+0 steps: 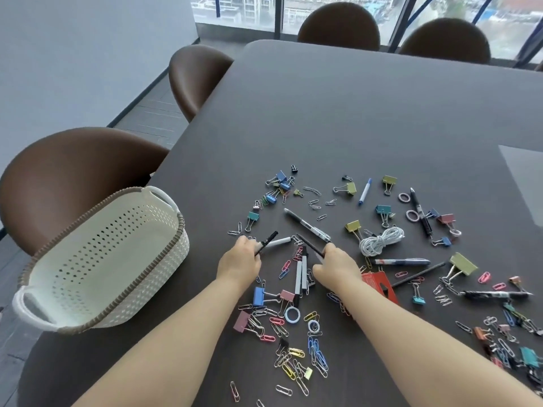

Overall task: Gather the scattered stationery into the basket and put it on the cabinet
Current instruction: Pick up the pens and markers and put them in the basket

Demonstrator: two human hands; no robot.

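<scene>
Open strip of dark table [202,218] between white perforated plastic basket [152,289] and scattered coloured paper clips [317,353], far table half unobstructed

An office meeting room: a dark brown table [367,118], strewn lower right with coloured wire paper clips [316,353], has rounded brown padded chairs [73,171] along its left and top. Tall glass windows [244,10] above show city buildings.

- The left hand [239,264] gripped a black pen [266,242], its tip angled up and away.
- The right hand [335,267] pinched a dark pencil [310,245].
- Binder clips [351,188], paper clips [318,355], pens and a coiled white cord [380,240] lay scattered over the dark bench [352,113].
- An empty white perforated basket [102,259] sat at the bench's left edge, beside brown chairs [73,168].
</scene>
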